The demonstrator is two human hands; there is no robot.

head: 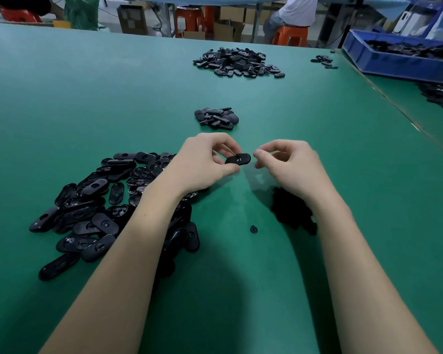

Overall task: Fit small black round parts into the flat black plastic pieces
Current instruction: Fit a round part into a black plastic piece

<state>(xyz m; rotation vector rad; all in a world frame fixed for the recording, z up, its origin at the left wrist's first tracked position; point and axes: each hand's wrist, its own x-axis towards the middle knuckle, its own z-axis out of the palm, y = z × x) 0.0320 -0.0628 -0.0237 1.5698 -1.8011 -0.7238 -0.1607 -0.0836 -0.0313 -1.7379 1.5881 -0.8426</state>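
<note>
My left hand [205, 162] pinches a flat black oval plastic piece [238, 158] between thumb and fingers, above the green table. My right hand [289, 167] hovers just right of that piece with thumb and forefinger curled close together; whether a small part sits between them is too small to tell. A large heap of flat black pieces [97, 208] lies under and left of my left forearm. A dark pile of small round parts [289, 210] sits beneath my right wrist. One single round part [253, 229] lies alone on the table between my arms.
A small pile of black pieces [216, 118] lies just beyond my hands, a bigger pile [237, 62] farther back. A blue bin [399, 54] with black parts stands at the far right. A seated person [292, 14] and orange stools are behind the table's far edge.
</note>
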